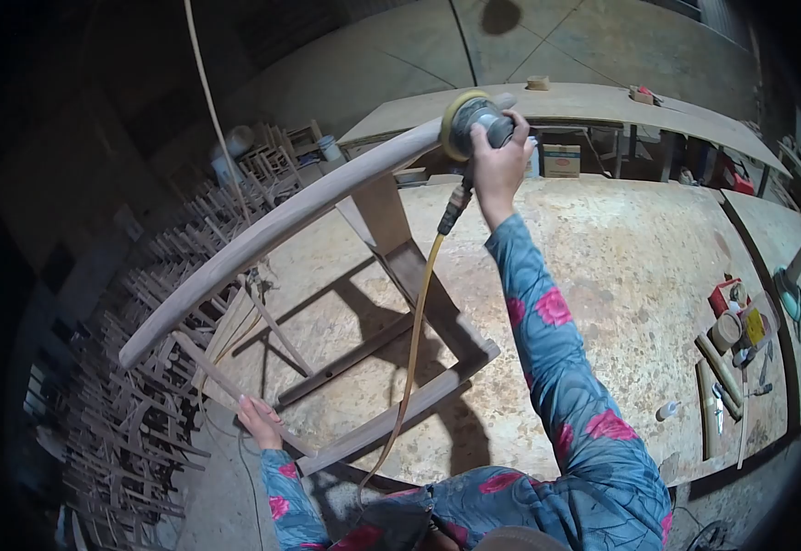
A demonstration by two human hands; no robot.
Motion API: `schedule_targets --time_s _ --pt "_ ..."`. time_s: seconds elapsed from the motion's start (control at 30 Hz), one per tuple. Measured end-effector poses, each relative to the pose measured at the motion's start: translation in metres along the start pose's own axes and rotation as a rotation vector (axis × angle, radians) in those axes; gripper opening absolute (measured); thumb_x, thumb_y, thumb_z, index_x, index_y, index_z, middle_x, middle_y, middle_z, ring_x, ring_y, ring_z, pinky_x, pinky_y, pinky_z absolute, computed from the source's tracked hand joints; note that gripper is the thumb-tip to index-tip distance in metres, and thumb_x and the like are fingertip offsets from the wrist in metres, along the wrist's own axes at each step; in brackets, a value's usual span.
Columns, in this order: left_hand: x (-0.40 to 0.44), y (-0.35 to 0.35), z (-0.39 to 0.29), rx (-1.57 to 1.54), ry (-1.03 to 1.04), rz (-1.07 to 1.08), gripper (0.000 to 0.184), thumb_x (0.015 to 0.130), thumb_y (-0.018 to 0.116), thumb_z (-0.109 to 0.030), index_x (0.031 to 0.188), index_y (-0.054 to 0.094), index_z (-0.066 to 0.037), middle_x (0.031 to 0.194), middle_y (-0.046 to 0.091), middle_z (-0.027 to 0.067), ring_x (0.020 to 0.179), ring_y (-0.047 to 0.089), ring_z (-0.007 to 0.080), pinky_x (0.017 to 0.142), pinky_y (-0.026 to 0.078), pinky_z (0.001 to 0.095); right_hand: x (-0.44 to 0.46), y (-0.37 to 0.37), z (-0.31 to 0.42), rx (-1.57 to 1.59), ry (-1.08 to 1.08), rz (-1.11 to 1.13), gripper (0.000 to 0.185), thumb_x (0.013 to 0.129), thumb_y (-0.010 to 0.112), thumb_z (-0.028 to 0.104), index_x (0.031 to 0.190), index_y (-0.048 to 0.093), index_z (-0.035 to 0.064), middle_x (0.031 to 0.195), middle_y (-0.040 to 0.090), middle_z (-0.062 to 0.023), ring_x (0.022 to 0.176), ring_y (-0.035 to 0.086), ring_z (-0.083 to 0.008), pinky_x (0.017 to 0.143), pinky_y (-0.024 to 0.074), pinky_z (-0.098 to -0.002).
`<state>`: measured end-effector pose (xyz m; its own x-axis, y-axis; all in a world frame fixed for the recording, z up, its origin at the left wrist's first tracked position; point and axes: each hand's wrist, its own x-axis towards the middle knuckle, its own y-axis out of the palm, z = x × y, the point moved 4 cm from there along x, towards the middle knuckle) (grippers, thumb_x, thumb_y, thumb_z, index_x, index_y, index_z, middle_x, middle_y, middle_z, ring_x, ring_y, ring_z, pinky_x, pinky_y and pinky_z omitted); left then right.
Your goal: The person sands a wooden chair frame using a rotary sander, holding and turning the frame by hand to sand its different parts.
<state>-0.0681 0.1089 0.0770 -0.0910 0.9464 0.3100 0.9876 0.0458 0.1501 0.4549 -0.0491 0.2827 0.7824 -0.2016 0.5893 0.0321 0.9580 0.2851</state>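
Note:
Near the top centre, my right hand (499, 165) is wrapped round a round power sander (476, 124) with a yellow-edged pad. The pad meets the long curved wooden rail (281, 220) near its upper right end. A yellow hose (419, 331) hangs from the sander's black fitting. The rail belongs to a wooden chair frame (400, 413) that rests tilted on the worktable (584, 266). At the lower left, my left hand (261, 422) grips a thin wooden bar of the frame, fingers closed round it.
Many wooden chair parts (134, 413) are stacked at the left. On the table's right side lie a red box (726, 296), jars, wooden pieces and a small bottle (666, 410). A second long table (584, 99) stands behind, with a cardboard box (562, 161) below it.

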Motion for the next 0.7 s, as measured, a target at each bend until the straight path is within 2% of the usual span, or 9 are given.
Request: schedule_targets --time_s 0.13,0.33,0.43,0.53,0.63,0.7 --pt "0.001 0.0 0.001 0.02 -0.005 -0.024 0.052 0.094 0.042 -0.055 0.067 0.04 -0.012 0.053 0.04 0.0024 0.036 0.042 0.0126 0.029 0.035 0.027 -0.059 0.012 0.035 0.103 -0.057 0.093 0.049 0.078 0.069 0.025 0.12 0.045 0.023 0.114 0.041 -0.0183 0.091 0.059 -0.0388 0.08 0.0515 -0.0449" --pt "0.003 0.004 -0.004 0.035 -0.005 0.007 0.053 0.094 0.042 -0.057 0.067 0.039 -0.012 0.053 0.04 0.002 0.036 0.042 0.0124 0.03 0.035 0.0266 -0.138 0.029 0.066 0.218 -0.125 0.222 0.05 0.076 0.073 0.024 0.119 0.046 0.0246 0.116 0.039 -0.0191 0.091 0.06 -0.0398 0.071 0.0567 -0.044" --pt "0.005 0.005 -0.006 0.043 0.001 0.027 0.054 0.094 0.041 -0.058 0.066 0.04 -0.011 0.053 0.04 0.0019 0.036 0.042 0.0124 0.031 0.035 0.0262 -0.162 0.031 0.084 0.206 -0.273 0.282 0.051 0.075 0.074 0.025 0.119 0.048 0.0265 0.116 0.04 -0.0179 0.09 0.061 -0.0393 0.07 0.0575 -0.045" --pt "0.006 0.007 -0.008 0.031 -0.005 0.033 0.054 0.094 0.041 -0.057 0.066 0.041 -0.011 0.052 0.041 0.0022 0.036 0.043 0.0126 0.032 0.036 0.0261 -0.153 0.037 0.081 0.185 -0.201 0.323 0.052 0.074 0.074 0.025 0.119 0.048 0.0272 0.117 0.041 -0.0173 0.09 0.061 -0.0397 0.069 0.0574 -0.0457" --pt "0.009 0.003 0.0 0.003 -0.033 0.066 0.055 0.095 0.04 -0.056 0.065 0.042 -0.011 0.05 0.041 0.0023 0.036 0.043 0.0128 0.032 0.036 0.0264 -0.109 0.037 0.074 0.056 -0.229 0.179 0.047 0.077 0.071 0.028 0.118 0.048 0.0258 0.115 0.042 -0.0198 0.089 0.06 -0.0412 0.068 0.0565 -0.0465" --pt "0.012 0.002 0.003 0.012 -0.029 0.032 0.055 0.095 0.039 -0.055 0.064 0.042 -0.01 0.049 0.042 0.0024 0.035 0.044 0.0129 0.032 0.037 0.0265 -0.068 0.034 0.068 -0.102 -0.188 0.139 0.05 0.077 0.068 0.032 0.122 0.047 0.0238 0.112 0.046 -0.0208 0.09 0.06 -0.04 0.074 0.0536 -0.0468"
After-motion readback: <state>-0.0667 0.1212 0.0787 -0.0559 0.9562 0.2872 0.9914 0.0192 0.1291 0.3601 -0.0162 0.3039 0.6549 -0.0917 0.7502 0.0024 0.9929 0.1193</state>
